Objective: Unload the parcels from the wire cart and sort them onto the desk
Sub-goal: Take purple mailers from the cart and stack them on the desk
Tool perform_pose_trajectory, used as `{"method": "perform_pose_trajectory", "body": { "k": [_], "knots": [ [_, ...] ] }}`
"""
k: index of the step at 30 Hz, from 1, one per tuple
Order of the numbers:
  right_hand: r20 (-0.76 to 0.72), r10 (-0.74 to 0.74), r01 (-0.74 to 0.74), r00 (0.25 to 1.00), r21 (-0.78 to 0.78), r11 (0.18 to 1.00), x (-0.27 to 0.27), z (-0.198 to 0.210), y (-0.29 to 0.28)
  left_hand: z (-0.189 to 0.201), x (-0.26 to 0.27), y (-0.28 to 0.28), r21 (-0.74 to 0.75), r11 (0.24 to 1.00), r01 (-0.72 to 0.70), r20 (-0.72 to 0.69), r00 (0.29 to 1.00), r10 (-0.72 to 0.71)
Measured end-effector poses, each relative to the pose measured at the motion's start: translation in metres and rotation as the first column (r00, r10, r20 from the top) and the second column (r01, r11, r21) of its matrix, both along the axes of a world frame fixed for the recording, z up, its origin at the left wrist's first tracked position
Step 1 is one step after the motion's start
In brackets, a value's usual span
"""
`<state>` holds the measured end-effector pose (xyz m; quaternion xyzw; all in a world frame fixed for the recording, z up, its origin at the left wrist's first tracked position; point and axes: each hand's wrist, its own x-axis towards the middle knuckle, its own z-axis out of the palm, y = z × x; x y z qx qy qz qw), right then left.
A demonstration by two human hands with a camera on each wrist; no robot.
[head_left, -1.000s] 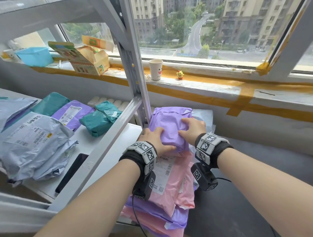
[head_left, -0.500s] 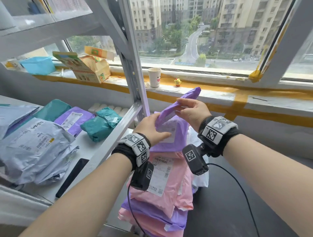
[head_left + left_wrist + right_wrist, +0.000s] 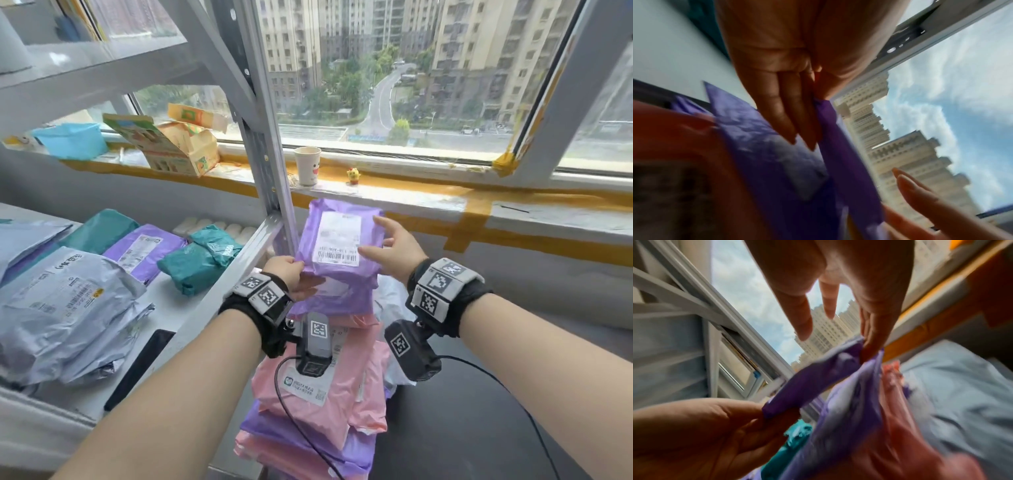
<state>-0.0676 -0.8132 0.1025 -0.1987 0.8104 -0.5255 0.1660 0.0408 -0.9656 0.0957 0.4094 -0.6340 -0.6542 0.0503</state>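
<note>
A purple parcel (image 3: 339, 240) is held up above the cart stack, its white label facing me. My left hand (image 3: 297, 275) pinches its lower left corner, thumb on top and fingers beneath (image 3: 797, 123). My right hand (image 3: 376, 240) touches the parcel's right edge with spread, straight fingers (image 3: 869, 337). Under it lies another purple parcel (image 3: 335, 303), then a pink parcel (image 3: 325, 387) and more purple and pink ones below. The cart itself is hidden. On the white desk (image 3: 164, 301) to the left lie sorted grey (image 3: 61, 308), purple (image 3: 144, 246) and teal (image 3: 202, 260) parcels.
A grey metal shelf post (image 3: 267, 154) and its slanted brace (image 3: 233, 274) stand between the desk and the stack. A black phone (image 3: 137, 370) lies near the desk's front. A paper cup (image 3: 307, 164) and an open carton (image 3: 178, 147) sit on the windowsill.
The top purple parcel was lifted off the stack and turned so its label faces me. My right hand loosened from a grip to straight fingers at its edge.
</note>
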Motion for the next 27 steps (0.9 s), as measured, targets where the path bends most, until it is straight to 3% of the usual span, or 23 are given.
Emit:
{"method": "perform_pose_trajectory", "body": {
  "k": [2,4,7,9,13,17,20,27],
  "knots": [
    [-0.034,0.077,-0.069,0.996,0.191,0.979,0.006,-0.014,0.000,-0.015,0.001,-0.005,-0.255,0.956,0.143,0.211,0.973,-0.089],
    [-0.080,0.150,-0.112,0.985,0.363,0.925,0.012,-0.028,-0.001,-0.027,0.005,-0.006,-0.538,0.766,0.352,0.427,0.897,-0.113],
    [-0.087,0.133,-0.086,0.987,0.407,0.909,0.017,-0.041,-0.004,-0.037,0.009,-0.002,-0.661,0.564,0.495,0.471,0.859,-0.202],
    [-0.097,0.116,-0.066,0.989,0.412,0.909,0.018,-0.045,-0.006,-0.047,0.006,-0.002,-0.672,0.501,0.546,0.478,0.836,-0.269],
    [-0.067,0.196,-0.143,0.978,0.464,0.874,0.029,-0.059,-0.011,-0.056,0.001,0.002,-0.614,0.481,0.626,0.554,0.776,-0.302],
    [-0.013,0.083,-0.069,0.996,0.441,0.895,0.034,-0.069,-0.009,-0.062,-0.004,0.001,-0.616,0.417,0.669,0.586,0.742,-0.326],
    [0.076,0.117,-0.138,0.990,0.410,0.902,0.039,-0.072,-0.006,-0.065,-0.008,0.000,-0.591,0.377,0.713,0.627,0.700,-0.340],
    [0.111,0.127,-0.161,0.986,0.395,0.904,0.044,-0.067,-0.002,-0.068,-0.010,-0.007,-0.554,0.421,0.718,0.622,0.693,-0.364]
  ]
}}
